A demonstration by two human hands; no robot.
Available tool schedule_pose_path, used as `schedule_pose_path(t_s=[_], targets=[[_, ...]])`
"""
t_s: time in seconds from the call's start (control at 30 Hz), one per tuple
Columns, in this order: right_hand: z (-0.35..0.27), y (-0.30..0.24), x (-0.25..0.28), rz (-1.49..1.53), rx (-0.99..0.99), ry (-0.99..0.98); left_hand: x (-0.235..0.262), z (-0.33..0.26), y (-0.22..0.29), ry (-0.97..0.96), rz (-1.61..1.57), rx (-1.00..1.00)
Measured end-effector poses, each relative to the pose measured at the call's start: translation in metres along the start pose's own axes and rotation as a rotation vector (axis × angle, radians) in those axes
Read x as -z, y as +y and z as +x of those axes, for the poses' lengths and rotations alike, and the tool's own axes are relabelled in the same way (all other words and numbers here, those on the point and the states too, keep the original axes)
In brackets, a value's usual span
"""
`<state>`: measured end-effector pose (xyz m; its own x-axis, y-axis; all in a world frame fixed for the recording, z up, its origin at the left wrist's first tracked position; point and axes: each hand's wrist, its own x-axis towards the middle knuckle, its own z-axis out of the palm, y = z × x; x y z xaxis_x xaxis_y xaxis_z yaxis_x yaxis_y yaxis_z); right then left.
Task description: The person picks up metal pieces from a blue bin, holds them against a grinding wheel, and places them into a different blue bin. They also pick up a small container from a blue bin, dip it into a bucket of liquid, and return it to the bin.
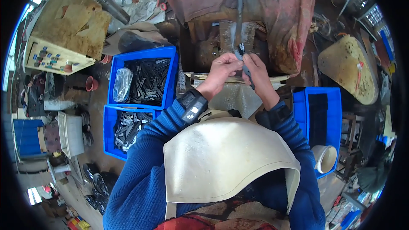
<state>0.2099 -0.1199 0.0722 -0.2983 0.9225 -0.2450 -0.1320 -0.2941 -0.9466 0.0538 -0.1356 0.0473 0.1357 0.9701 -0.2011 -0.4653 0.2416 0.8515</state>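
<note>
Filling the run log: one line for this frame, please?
left hand: pinching dark metal piece | right hand: gripping same piece | location: at machine | nearby: blue bins of metal parts

Small part (pixel 241 51) mostly behind fingers (pixel 233 58)

Blue crates (pixel 170 66), cream apron (pixel 221 157)

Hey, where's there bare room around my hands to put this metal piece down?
Little bare room. A narrow light patch lies below the left hand and right hand, between the upper bin and the right bin. The right bin's blue strips beside its dark mat are bare. Both left bins, upper and lower, are crowded with metal parts.
</note>
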Motion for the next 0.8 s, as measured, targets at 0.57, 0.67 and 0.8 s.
schedule_pose_path(t_s=[0.57, 0.67, 0.8], targets=[[0.067, 0.06, 0.154, -0.843, 0.596, 0.38, 0.094, -0.076, 0.008, 0.467, 0.36, -0.435], [0.064, 0.044, 0.137, -0.895, 0.572, 0.363, 0.147, -0.116, 0.013, 0.747, 0.403, -0.423], [0.058, 0.042, 0.132, -0.957, 0.558, 0.382, 0.206, -0.17, 0.005, 0.952, 0.477, -0.393]])
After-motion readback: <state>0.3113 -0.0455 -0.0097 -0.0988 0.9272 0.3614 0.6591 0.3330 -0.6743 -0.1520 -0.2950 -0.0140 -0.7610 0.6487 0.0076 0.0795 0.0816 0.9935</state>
